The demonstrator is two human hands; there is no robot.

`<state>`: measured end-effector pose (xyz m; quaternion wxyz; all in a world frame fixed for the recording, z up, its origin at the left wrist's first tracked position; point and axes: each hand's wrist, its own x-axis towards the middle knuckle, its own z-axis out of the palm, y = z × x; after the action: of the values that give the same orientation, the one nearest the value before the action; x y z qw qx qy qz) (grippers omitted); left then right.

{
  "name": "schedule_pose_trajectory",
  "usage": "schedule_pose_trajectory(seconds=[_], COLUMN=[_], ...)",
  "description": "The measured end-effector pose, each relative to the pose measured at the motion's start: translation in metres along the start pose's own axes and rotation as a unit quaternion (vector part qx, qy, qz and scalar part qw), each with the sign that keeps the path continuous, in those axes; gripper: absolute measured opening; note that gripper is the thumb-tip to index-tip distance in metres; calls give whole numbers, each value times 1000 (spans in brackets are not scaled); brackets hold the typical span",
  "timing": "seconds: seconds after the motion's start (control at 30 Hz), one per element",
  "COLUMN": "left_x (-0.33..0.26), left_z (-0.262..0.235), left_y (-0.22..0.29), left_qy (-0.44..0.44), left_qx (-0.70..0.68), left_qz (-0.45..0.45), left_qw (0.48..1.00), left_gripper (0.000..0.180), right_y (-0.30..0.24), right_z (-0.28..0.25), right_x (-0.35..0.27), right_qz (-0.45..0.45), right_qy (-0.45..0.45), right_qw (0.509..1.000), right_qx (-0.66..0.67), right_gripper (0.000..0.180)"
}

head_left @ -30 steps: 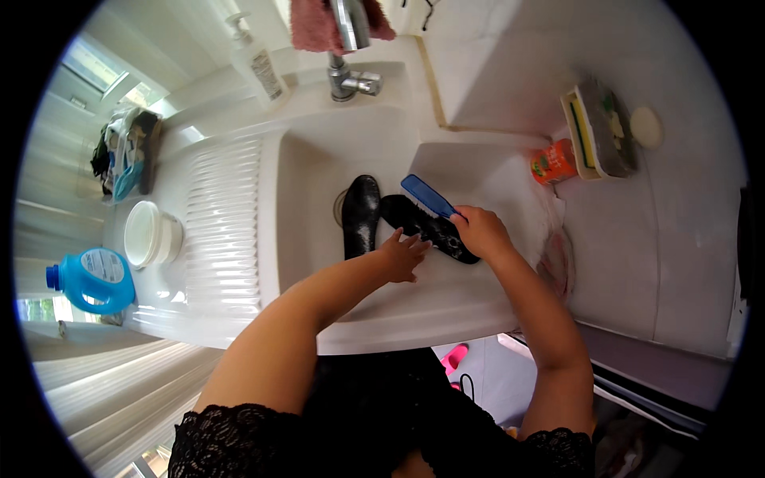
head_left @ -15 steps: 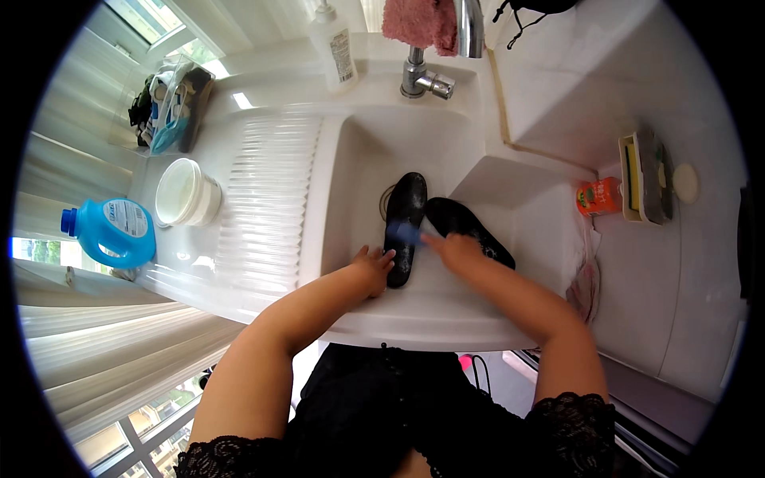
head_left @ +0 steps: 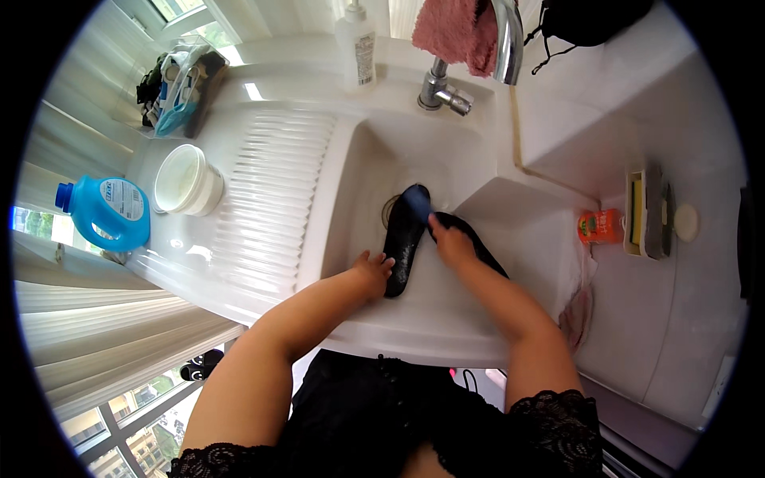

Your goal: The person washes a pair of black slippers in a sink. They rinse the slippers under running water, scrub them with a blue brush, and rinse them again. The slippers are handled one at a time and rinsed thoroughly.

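Observation:
A black flat shoe [head_left: 402,247] lies lengthways in the white sink basin [head_left: 374,159]. My left hand [head_left: 372,268] rests on its near end, holding it down. My right hand [head_left: 450,243] grips a blue brush [head_left: 417,205] pressed on the far part of that shoe. A second black shoe [head_left: 478,243] lies under my right hand and forearm, mostly hidden.
A ribbed drainboard [head_left: 263,199] lies left of the basin, with a white tub [head_left: 187,179] and a blue detergent bottle [head_left: 103,211]. A chrome tap [head_left: 446,92] with a pink cloth [head_left: 458,32] stands behind. An orange container [head_left: 599,225] and sponges [head_left: 647,211] sit right.
My right hand has carried the blue brush from above the right shoe down onto the left shoe. The view has shifted, so the sink sits further right in the picture.

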<state>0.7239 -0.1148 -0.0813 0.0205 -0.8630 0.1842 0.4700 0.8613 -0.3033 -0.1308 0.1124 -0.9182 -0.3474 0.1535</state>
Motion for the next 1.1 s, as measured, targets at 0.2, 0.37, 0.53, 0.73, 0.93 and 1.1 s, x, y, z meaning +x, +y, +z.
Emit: schedule_pose_trajectory(seconds=[0.2, 0.37, 0.53, 0.73, 0.93, 1.1], left_x=[-17, 6, -7, 23, -6, 11], left_z=[-14, 7, -7, 26, -9, 14], left_y=[1, -5, -3, -11, -5, -7], left_qy=[-17, -3, -15, 44, -19, 27], left_qx=[-3, -37, -23, -34, -15, -14], left_qz=[9, 6, 15, 11, 17, 23], left_qw=[1000, 999, 999, 998, 1000, 999], left_gripper=[69, 70, 68, 70, 70, 71], right_y=[-6, -20, -16, -17, -13, -8], right_z=[-2, 20, 5, 8, 11, -1], right_x=[-10, 0, -30, 13, -78, -13], right_qz=[-68, 21, -74, 30, -186, -55], right_qy=[-30, 10, -67, -21, -125, -49], right_qw=[992, 1000, 992, 999, 971, 994], right_qx=[-102, -6, -77, -24, -85, -77], right_gripper=[55, 51, 51, 58, 64, 58])
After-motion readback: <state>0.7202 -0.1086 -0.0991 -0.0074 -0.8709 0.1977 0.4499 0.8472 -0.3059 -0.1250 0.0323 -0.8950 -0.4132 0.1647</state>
